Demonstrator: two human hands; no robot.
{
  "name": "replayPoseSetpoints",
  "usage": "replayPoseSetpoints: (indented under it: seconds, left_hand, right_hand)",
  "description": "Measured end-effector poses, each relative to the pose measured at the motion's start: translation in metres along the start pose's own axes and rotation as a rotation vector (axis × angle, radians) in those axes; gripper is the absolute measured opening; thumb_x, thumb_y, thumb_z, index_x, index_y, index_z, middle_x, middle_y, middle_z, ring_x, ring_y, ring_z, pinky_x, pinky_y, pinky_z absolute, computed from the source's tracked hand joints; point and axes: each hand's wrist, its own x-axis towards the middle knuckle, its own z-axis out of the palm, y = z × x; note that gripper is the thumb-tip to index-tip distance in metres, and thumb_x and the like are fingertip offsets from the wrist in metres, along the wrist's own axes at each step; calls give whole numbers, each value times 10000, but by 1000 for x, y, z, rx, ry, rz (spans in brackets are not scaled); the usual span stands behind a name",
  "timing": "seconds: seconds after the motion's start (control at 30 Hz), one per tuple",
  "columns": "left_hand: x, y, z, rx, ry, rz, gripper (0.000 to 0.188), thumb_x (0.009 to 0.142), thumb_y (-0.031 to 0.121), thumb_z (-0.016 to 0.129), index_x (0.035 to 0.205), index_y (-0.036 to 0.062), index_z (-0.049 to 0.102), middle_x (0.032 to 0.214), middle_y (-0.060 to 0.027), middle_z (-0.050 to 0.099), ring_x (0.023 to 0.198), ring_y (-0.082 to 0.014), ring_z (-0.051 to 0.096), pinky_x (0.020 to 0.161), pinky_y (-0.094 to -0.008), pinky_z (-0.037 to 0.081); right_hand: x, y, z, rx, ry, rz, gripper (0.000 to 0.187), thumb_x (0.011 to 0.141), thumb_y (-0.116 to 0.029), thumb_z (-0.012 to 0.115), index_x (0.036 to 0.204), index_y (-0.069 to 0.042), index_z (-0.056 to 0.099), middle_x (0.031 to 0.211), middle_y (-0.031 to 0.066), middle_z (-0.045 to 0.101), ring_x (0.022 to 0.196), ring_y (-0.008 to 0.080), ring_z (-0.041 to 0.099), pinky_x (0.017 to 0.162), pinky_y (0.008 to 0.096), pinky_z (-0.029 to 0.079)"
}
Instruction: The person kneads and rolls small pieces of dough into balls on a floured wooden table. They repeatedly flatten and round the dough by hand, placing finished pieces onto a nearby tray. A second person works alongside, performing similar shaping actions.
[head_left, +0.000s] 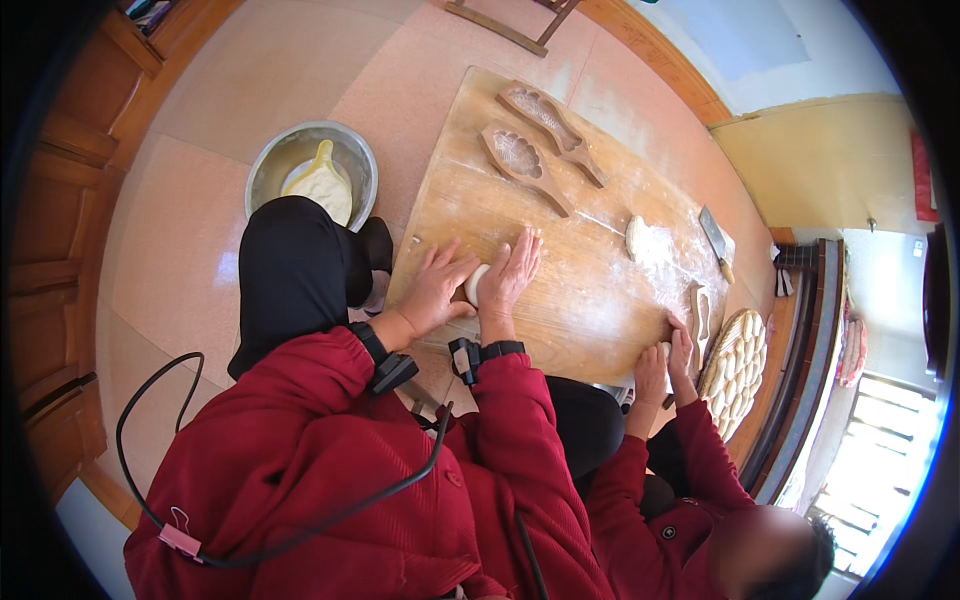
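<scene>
A round white piece of dough (477, 285) sits on the wooden board (570, 300), between my two hands. My left hand (432, 290) cups it from the left, the thumb curving round its near side. Against its right side lies my right hand (508, 272), with long, nearly straight fingers pointing away from me. Part of the dough is hidden by the hands. Farther off on the board lie two carved wooden molds (517, 155) with handles.
A metal basin (262, 160) with flour and a yellow scoop (322, 160) stands on the floor at left. Right of me a co-worker's hands (668, 365) work at the board's edge. Nearby are a cleaver (714, 236), more dough (636, 238) and a tray of shaped dough (735, 370).
</scene>
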Motion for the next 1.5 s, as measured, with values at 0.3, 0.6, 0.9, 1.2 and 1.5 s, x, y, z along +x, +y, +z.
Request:
replayPoseSetpoints:
  seconds: [0.3,0.6,0.9,1.2,1.5]
  left_hand:
    - [-2,3,9,5,-113,104,770,709,300,786,1396,101,499,1391,-101,549,1426,-387,317,1149,-579,191]
    - [7,4,3,30,3,3,718,737,325,763,1383,122,525,1444,-93,506,1430,-401,304,1151,-579,194]
    - [2,4,8,83,49,9,732,753,369,740,1374,59,506,1448,-123,487,1423,-369,321,1162,-555,194]
    - [-2,8,9,73,-174,205,817,752,375,746,1434,59,425,1470,-146,455,1437,-403,279,1166,-562,180]
    - [7,5,4,-44,-55,68,708,771,214,721,1413,66,464,1427,-143,502,1432,-390,294,1158,-567,193]
  right_hand:
    - [-36,-2,-16,162,-169,-6,488,1012,-220,374,1447,0,410,1481,170,449,1444,370,280,1180,493,150]
    - [1,4,-13,439,-144,94,478,1003,-211,405,1427,10,431,1464,211,445,1437,398,276,1176,512,150]
    - [-3,13,-1,46,-46,15,483,1007,-226,405,1430,6,430,1475,200,439,1425,383,311,1172,500,169]
    - [-45,-5,-31,198,-196,43,506,1053,-296,293,1441,5,415,1497,183,419,1444,367,286,1176,496,163]
    - [5,5,-5,35,-104,63,485,1017,-235,391,1433,12,423,1499,200,411,1450,381,266,1176,508,139]
